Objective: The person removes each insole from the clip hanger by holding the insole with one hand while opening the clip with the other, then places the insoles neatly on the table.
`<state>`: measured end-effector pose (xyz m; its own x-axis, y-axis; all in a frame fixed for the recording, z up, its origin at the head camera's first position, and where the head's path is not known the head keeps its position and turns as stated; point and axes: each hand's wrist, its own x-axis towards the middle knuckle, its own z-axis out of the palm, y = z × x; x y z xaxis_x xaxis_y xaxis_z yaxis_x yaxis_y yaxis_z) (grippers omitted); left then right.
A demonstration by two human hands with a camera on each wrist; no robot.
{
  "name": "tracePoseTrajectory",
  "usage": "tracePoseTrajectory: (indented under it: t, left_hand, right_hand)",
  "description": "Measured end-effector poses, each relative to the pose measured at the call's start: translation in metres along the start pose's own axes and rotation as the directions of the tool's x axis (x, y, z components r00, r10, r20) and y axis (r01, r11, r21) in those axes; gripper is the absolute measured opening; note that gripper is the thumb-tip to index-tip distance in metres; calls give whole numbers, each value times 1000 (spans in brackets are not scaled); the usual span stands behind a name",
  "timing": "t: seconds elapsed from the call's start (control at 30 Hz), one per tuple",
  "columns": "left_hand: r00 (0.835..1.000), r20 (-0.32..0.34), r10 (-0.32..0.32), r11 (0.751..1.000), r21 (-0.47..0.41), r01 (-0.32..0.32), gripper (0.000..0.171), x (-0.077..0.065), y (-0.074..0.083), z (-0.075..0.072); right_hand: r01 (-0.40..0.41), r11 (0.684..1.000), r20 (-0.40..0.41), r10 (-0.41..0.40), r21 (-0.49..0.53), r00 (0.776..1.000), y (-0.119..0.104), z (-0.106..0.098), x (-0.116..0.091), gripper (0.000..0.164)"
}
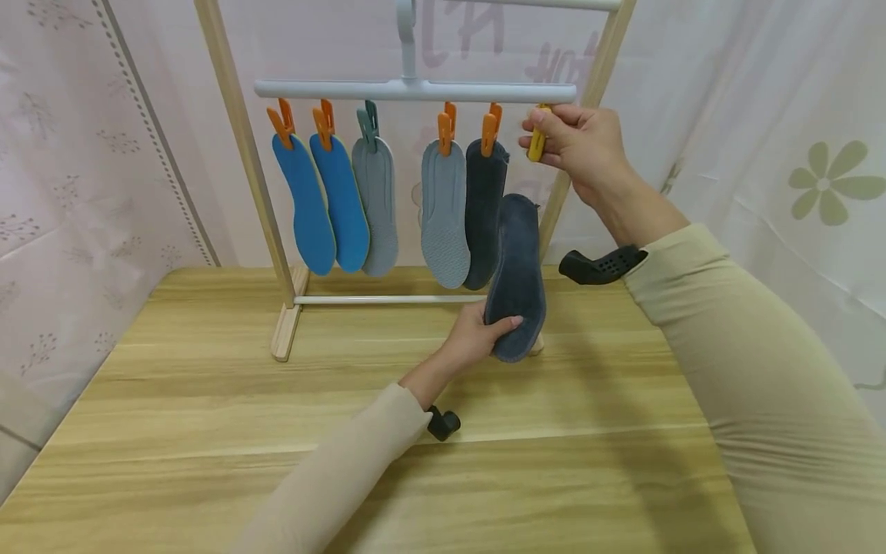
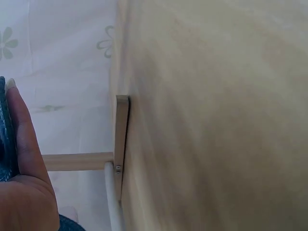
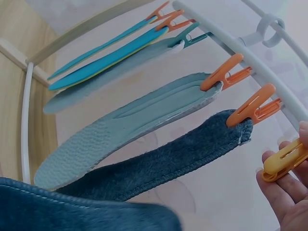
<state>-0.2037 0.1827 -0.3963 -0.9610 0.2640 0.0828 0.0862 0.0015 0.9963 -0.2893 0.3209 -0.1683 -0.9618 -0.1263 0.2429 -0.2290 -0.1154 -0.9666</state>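
Near the right end of a white hanger bar (image 1: 332, 89), my right hand (image 1: 588, 146) pinches a yellow clothespin (image 1: 537, 143); the right wrist view shows the same yellow clothespin (image 3: 285, 161) between thumb and fingers. Below it, my left hand (image 1: 472, 338) grips a dark fuzzy insole (image 1: 519, 269) by its lower end, thumb across its face. The top of this insole stands a little under the yellow clothespin, apart from it. Beside it hang a second dark insole (image 1: 482, 208) and a grey insole (image 1: 444, 215), each from an orange clothespin (image 1: 489, 132).
Further left hang two blue insoles (image 1: 308, 208) from orange clothespins and another grey insole (image 1: 375, 208) from a green clothespin (image 1: 368, 127). The hanger sits within a wooden rack (image 1: 245, 146) standing on a wood-grain table (image 1: 208, 431). Patterned curtains (image 1: 761, 115) surround it.
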Motion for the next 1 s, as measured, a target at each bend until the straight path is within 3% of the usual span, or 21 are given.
tracePoseTrajectory:
  t: [0.33,0.73,1.0]
  left_hand:
    - [998,37,-57,998,7,57,26,-14,-9,3]
    - [984,72,-163,981,-93,170,30,-30,-22,6]
    - [971,107,-215,950,-206,233,28,-34,-26,9]
  right_hand:
    - [-27,999,-25,27,-18,999,-6,3,-2,41]
    - [-40,998,-28,39,-43,999,-7,6,-3,40]
    - [-40,997,-31,38,-61,999,-6,6,-5,44]
